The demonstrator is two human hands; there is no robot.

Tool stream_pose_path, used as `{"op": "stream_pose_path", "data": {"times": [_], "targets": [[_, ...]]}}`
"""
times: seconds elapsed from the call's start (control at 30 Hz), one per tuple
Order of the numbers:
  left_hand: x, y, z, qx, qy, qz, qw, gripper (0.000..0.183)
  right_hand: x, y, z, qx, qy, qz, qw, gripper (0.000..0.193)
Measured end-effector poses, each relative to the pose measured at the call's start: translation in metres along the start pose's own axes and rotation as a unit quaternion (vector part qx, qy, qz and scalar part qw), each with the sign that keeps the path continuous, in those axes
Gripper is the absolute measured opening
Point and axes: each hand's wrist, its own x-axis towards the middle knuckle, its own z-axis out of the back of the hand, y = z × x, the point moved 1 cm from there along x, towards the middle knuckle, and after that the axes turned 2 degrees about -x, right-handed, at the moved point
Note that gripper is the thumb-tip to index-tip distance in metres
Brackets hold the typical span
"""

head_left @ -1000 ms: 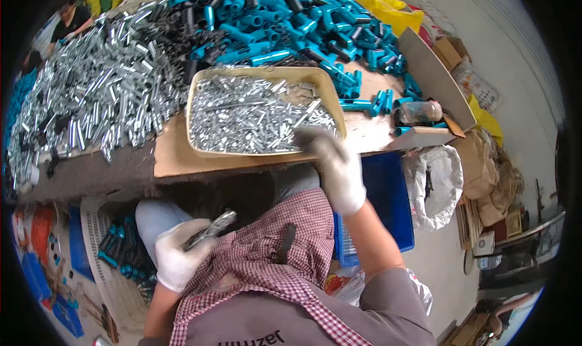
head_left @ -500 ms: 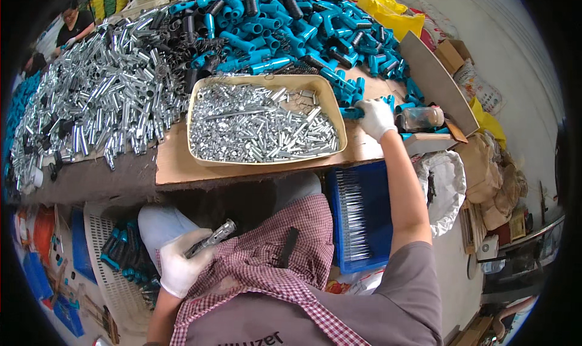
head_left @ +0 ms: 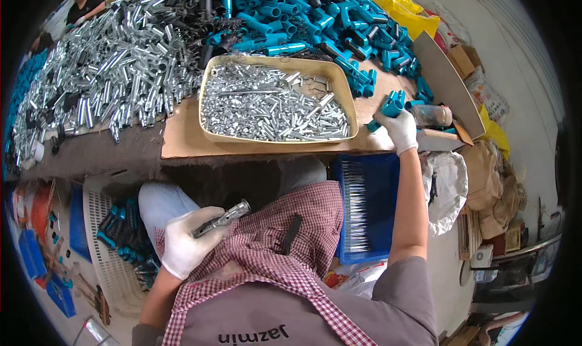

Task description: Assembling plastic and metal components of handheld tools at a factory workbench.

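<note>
My left hand [head_left: 189, 242], in a white glove, is closed around a shiny metal tube [head_left: 230, 217] above my lap, its clear end pointing up and right. My right hand [head_left: 400, 131], gloved too, reaches to the right side of the workbench. Its fingers are closed on a teal plastic handle [head_left: 393, 103], whose hollow ends stick out past the fingertips; the grip itself is partly hidden by the glove. Left of that hand stands a cream tray [head_left: 279, 139] holding many small metal pins and bits. A heap of teal handles [head_left: 285, 19] lies beyond the tray.
Metal tubes [head_left: 103, 73] are piled on the left of the bench. A clear jar [head_left: 431, 114] lies beside my right hand, near an upright board [head_left: 451, 82]. Below are a blue bin [head_left: 370, 255] of metal rods and a white basket [head_left: 100, 249] of assembled handles.
My right hand has shifted slightly right and closer to me, with a teal handle now upright in its fingers. The left hand still holds the tube. The whole view has shifted a little.
</note>
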Motion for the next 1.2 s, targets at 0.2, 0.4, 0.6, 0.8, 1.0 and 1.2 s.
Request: {"op": "stream_pose_path", "data": {"times": [0.2,0.4,0.6,0.8,1.0,1.2], "targets": [[-0.007,0.008,0.007,-0.003,0.017,0.039,0.999,0.032,-0.022,-0.016,-0.031,0.219,-0.094,0.084,0.967,0.029],[0.0,-0.002,0.012,0.026,0.021,0.021,0.999,0.033,-0.134,0.105,-0.016,0.267,0.366,0.106,0.885,0.048],[0.002,0.004,0.013,0.056,0.034,-0.072,0.995,0.031,-0.153,0.156,-0.033,0.252,0.485,0.191,0.816,0.042],[-0.001,0.006,0.03,0.055,0.087,-0.103,0.989,0.033,-0.15,0.167,-0.047,0.241,0.507,0.224,0.797,0.043],[0.0,0.003,0.022,0.07,0.111,-0.088,0.987,0.043,-0.165,0.185,-0.049,0.242,0.511,0.202,0.799,0.044],[0.0,0.003,0.017,0.108,0.165,-0.09,0.976,0.053,-0.18,0.195,-0.061,0.264,0.61,0.034,0.746,0.045]]}}
